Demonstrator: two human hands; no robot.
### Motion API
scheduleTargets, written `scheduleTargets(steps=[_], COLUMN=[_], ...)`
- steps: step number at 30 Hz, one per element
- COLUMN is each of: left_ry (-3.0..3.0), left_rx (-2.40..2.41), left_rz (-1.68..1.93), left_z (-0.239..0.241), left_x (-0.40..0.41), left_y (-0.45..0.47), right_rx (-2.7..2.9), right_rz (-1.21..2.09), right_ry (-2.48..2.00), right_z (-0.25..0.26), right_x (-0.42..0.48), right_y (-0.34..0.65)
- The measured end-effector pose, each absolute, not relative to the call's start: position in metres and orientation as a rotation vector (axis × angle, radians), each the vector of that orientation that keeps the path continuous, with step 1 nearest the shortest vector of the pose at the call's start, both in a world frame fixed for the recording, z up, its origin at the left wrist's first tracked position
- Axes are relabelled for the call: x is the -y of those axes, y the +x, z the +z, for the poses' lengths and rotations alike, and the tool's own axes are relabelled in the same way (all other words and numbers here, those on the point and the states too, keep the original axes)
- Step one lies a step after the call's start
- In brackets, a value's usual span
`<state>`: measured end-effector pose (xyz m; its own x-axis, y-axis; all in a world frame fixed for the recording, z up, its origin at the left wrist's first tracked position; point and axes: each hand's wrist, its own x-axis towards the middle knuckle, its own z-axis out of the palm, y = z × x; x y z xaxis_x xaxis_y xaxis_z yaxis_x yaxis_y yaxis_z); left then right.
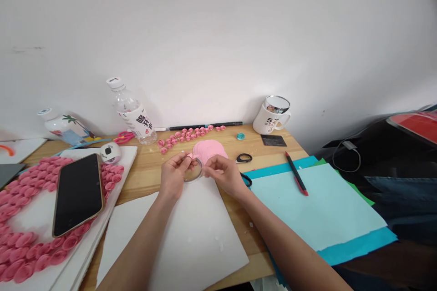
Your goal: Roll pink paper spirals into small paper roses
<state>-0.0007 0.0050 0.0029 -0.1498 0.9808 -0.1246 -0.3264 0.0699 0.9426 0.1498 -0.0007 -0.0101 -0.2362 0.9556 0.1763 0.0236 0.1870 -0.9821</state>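
Note:
Both hands meet over the middle of the wooden desk (146, 170). My left hand (175, 173) is closed on a clear roll of tape (193, 170), thumb and fingers pinching its rim, with a small pink paper piece at the fingertips. My right hand (223, 173) is pinched at the roll's right side, on what looks like the tape end. Just behind the hands lies a stack of pink paper circles (209, 149). A white sheet (191, 232) lies under my forearms.
A row of small pink paper roses (187, 135) lies behind. Left: a white board with pink roses (20, 241), a phone (78, 193), a small white dispenser (109, 152), two bottles (131, 111), pink scissors (123, 137). Right: black scissors (244, 159), a mug (273, 116), a red pen (296, 173), light blue paper (317, 204).

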Motion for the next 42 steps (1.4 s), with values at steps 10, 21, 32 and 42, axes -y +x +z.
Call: scheduleTargets(steps=[10,21,32,42], left_ry=[0.859,0.888,0.858,0.917], left_rx=[-1.045,-1.022,-0.991,-0.975], left_rz=[1.174,1.087,1.105,1.085], left_z=[0.001,0.003,0.007,0.004], left_x=[-0.002,-0.001,0.0,-0.001], left_y=[0.0,-0.001,0.0,-0.001], right_rx=[1.656,1.791,1.81,1.555], right_rz=[0.713,0.466,0.511,0.826], right_ry=[-0.97,-0.962,-0.983,-1.001], right_z=[-0.016,-0.021,-0.022,-0.012], right_x=[-0.004,-0.005,-0.005,-0.002], right_y=[0.15,0.151,0.151,0.149])
